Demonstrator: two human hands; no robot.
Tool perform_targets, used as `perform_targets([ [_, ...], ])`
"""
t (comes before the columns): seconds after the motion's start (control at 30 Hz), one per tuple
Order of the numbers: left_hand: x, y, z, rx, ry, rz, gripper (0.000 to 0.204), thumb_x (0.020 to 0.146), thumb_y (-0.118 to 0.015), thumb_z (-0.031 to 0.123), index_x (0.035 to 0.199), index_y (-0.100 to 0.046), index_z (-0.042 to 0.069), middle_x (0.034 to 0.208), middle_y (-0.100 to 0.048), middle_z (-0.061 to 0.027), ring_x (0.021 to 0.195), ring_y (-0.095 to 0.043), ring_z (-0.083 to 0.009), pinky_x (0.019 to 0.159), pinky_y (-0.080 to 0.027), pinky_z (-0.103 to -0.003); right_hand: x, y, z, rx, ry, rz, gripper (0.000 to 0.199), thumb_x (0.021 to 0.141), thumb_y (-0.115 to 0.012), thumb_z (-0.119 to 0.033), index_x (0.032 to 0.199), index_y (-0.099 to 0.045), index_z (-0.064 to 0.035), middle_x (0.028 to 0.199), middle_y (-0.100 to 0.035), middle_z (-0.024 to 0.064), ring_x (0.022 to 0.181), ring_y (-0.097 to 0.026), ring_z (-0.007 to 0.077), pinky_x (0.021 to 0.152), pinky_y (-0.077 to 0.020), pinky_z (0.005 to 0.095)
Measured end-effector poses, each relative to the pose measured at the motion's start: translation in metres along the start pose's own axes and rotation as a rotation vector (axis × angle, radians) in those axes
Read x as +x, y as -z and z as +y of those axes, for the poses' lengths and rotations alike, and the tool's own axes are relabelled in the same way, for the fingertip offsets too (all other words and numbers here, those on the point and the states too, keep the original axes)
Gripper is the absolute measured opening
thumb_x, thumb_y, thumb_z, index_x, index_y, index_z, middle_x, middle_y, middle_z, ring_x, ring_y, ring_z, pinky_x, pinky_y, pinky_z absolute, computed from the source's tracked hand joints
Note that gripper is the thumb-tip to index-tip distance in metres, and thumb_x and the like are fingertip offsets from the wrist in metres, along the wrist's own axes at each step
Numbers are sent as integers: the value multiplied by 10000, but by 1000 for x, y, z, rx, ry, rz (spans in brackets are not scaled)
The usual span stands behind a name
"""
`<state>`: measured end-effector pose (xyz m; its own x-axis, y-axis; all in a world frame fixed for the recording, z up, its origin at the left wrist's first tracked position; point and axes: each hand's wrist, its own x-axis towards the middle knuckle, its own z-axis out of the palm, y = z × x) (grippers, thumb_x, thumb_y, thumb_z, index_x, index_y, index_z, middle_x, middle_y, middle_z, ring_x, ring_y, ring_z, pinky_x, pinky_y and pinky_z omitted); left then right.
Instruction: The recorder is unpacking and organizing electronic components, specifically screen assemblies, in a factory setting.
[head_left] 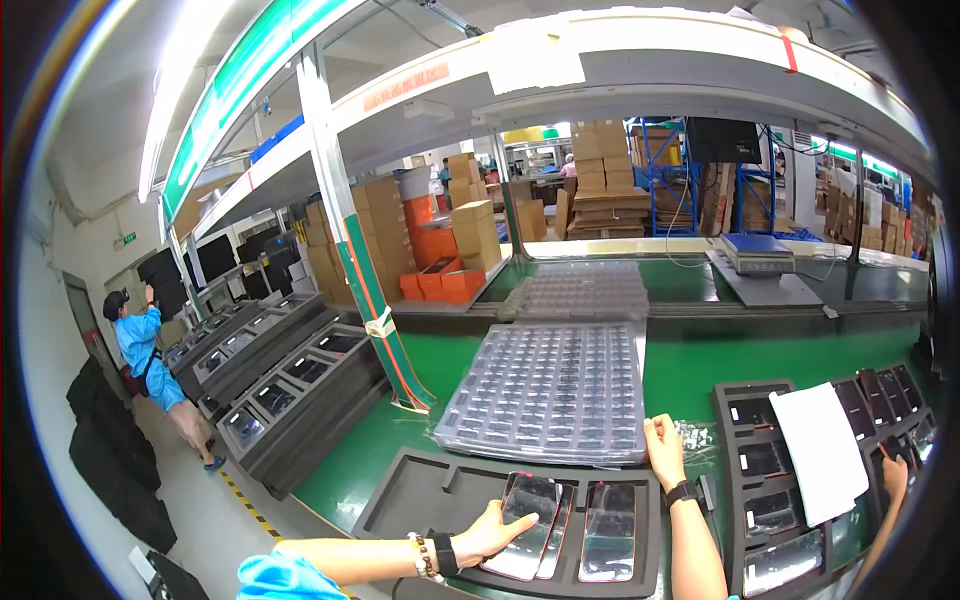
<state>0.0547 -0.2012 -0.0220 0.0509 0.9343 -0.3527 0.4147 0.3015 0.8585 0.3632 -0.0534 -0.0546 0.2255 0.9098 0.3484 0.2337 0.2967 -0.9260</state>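
From the head view, the left hand (490, 535) grasps one dark phone (527, 525) over the black foam tray (400, 500) at the near edge of the green desk (700, 365). Two more phones (608, 530) lie beside it in the tray. The right hand (665, 450) is clenched on the corner of the clear blister tray (550, 390). Open desk lies behind, before stacked cardboard boxes (475, 235) in a factory hall
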Motion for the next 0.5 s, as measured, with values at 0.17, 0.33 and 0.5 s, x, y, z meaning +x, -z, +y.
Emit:
perform_targets([
  [0.17,4,-11,1,369,-126,212,741,811,-708,523,1161,-504,-98,1103,-569,-230,1006,-596,-251,868,-501,-335,-7,1,-27,66,-87,14,210,950,-588,-210,843,-538,-36,613,-480,-16,564,-418,62,516,-360,254],
  [0.33,-4,-23,40,381,69,71,802,776,-707,566,1249,-508,-51,1286,-428,-270,1252,-423,-321,1025,-405,-399,1,2,-6,4,-22,38,210,951,-585,-207,843,-537,-33,612,-490,-11,554,-431,63,508,-362,258],
  [0.5,-4,-20,54,149,91,39,737,731,-809,453,1175,-545,-73,1109,-625,-170,955,-636,-213,805,-533,-323,0,3,-7,19,-17,25,214,946,-587,-203,836,-538,-26,599,-491,-12,552,-431,60,507,-364,258],
])
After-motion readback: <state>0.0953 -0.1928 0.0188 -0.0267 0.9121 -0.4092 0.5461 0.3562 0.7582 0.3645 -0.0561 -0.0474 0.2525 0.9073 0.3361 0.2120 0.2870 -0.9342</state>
